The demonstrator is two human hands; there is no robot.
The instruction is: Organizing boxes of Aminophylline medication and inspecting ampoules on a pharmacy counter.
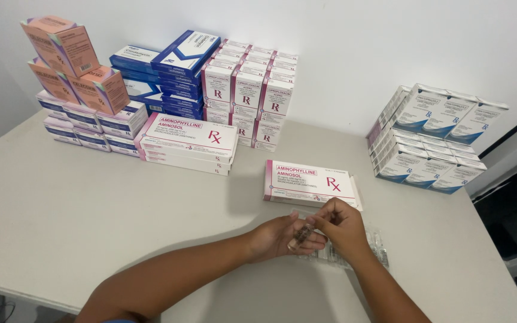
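My left hand (279, 237) and my right hand (342, 226) meet near the table's front, both pinching a small brownish glass ampoule (301, 234) between the fingertips. Under and beside my hands lies a clear plastic tray (373, 246) with several more ampoules in it, partly hidden by my right wrist. Just behind my hands a flat white and pink medicine box (309, 182) lies on the table, its right end flap open.
The pale table (91, 203) carries stacks of medicine boxes: flat white-pink ones (188, 143), small white-maroon ones (249, 96), blue ones (175, 69), pink ones (70, 63), white-purple ones (94, 122), and white-blue ones (432, 137) at right. The table's right edge is close.
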